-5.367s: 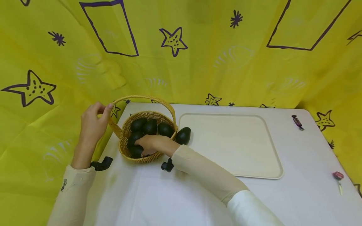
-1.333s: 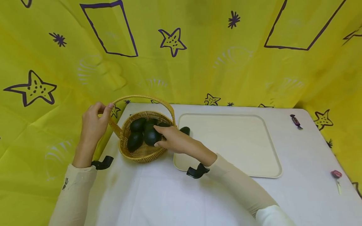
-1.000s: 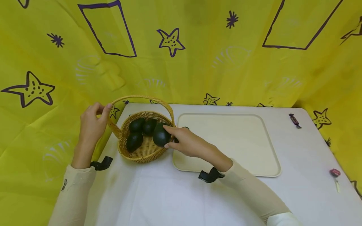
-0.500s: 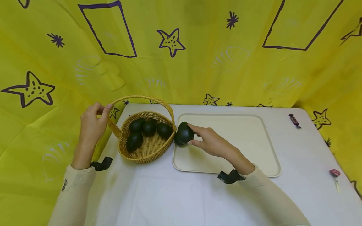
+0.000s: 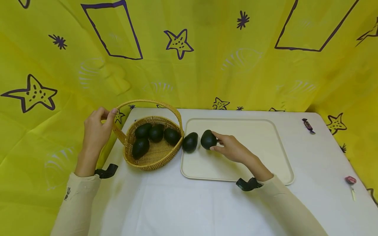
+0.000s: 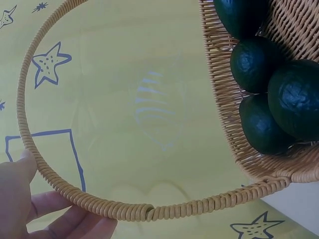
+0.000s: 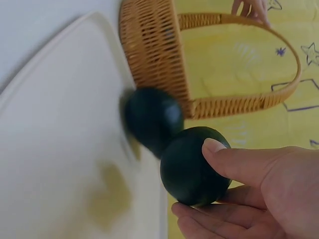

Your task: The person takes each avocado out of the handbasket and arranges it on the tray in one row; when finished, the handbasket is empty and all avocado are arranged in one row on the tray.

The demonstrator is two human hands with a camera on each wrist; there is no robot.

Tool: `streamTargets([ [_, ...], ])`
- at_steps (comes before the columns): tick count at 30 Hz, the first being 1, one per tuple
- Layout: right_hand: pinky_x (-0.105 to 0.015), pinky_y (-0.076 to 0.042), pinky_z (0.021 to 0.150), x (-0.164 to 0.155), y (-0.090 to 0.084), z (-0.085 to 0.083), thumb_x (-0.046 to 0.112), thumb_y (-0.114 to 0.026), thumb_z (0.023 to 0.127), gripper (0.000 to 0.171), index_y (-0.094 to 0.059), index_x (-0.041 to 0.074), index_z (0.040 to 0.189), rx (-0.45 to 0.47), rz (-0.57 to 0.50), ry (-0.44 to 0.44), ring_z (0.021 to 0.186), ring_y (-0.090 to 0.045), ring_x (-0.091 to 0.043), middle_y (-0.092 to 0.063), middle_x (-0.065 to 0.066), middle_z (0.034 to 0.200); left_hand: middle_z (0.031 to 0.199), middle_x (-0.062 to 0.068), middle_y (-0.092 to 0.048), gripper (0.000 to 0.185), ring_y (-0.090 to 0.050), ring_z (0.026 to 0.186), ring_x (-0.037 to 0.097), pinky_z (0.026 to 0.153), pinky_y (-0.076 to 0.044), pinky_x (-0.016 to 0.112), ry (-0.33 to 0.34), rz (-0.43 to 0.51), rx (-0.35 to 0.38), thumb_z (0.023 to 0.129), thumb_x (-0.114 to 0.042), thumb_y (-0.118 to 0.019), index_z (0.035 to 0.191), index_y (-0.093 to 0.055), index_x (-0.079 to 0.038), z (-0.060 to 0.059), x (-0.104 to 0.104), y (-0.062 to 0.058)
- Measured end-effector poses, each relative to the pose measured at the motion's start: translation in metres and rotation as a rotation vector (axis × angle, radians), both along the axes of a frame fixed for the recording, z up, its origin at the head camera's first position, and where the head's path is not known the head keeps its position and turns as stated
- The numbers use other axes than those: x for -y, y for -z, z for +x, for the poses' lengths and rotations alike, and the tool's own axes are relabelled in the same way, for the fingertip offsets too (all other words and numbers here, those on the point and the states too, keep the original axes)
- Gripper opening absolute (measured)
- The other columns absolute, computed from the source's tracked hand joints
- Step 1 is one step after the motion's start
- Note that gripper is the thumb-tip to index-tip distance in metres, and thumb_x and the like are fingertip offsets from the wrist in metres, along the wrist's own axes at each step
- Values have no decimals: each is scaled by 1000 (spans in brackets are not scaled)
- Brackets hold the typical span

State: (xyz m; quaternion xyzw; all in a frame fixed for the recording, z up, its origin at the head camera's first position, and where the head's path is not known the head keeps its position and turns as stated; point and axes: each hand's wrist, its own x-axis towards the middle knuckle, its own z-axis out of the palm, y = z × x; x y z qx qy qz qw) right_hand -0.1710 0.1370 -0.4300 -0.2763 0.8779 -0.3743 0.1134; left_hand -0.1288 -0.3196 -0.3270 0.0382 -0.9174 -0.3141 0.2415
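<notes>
The right hand pinches a dark green avocado between thumb and fingers, to the right of the basket and, judging by the shadow, a little above the cream tray, which also lies on the basket's right side. The left hand has its thumb and fingers round the handle, at the left of the basket. Inside the basket lie four more avocados, and a neighbouring avocado is just beside the basket's right wall, at the tray's edge; whether it touches the wicker I cannot tell surely. The step in hand is, in my judgement, to lower the held fruit to the tray. To do it well, one should bring it down slowly, and loosen the fingers only when it lies without rocking, because such a smooth, egg-like shape may roll. It would be wise to choose a spot farther from the basket, so that the neighbouring avocado is not bumped. The left hand should hold with a light and even force, since a strong pull could tilt the basket. A wrapped candy and a lollipop lie far to the basket's right.
</notes>
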Motion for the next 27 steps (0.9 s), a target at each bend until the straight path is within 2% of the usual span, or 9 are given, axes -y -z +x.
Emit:
streamTargets([
  [4,-58,-52,107,-2,9,-5,19,-72,102,67,-42,-4,158,3,26,30,125,-64,-48,-58,-28,148,112,28,-66,48,-61,114,48,104,-43,65,-3,1,2,110,-43,-55,100,-63,4,0,0,0],
  [11,-58,-52,106,1,24,-11,16,-72,102,67,-42,-8,156,-3,52,34,125,-64,-46,-59,-31,145,112,28,-66,48,-61,115,49,104,-43,65,-2,-3,3,111,-43,-54,100,-63,4,0,1,1],
  [27,-58,-46,114,12,33,-15,9,-73,99,69,-40,-6,158,33,0,4,135,-58,-48,-51,-30,155,110,28,-66,48,-61,113,48,103,-43,64,-3,-4,1,111,-42,-54,99,-63,3,-1,0,1],
])
